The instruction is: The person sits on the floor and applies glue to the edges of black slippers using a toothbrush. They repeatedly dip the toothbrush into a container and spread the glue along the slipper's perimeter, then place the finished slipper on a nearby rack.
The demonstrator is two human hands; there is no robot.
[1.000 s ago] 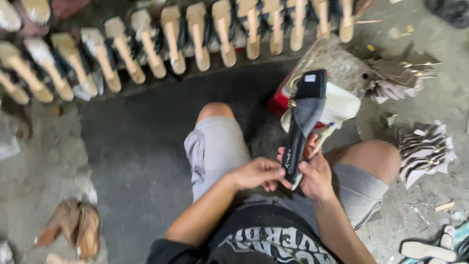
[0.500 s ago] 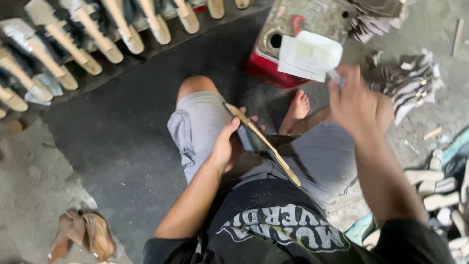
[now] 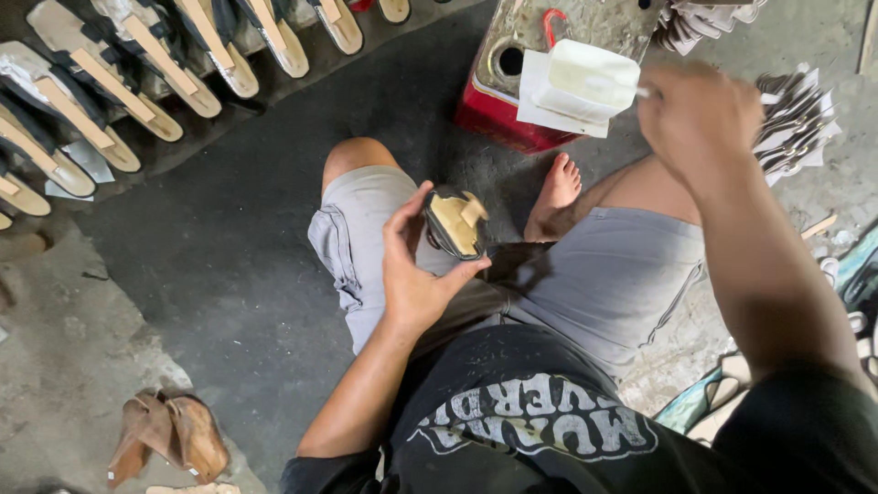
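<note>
I sit cross-legged on the floor in grey shorts. My left hand (image 3: 416, 274) grips a shoe sole piece (image 3: 455, 222), black at the edge with a tan inner face, held upright above my left thigh. My right hand (image 3: 700, 114) is raised to the upper right, fingers pinched around a thin white brush handle (image 3: 643, 91) whose tip reaches the white tub (image 3: 585, 78). The tub stands on a red metal can (image 3: 498, 114) just beyond my bare foot (image 3: 555, 192).
A row of tan-and-black sandal soles (image 3: 183, 64) lies along the upper left on a dark floor mat (image 3: 229, 247). Stacks of cut grey pieces (image 3: 796, 119) sit at right. A brown pair of sandals (image 3: 169, 439) lies at lower left.
The left hand has turned the sole from lying flat and long to end-on and upright. The right hand stays up at the white tub, now holding the brush there.
</note>
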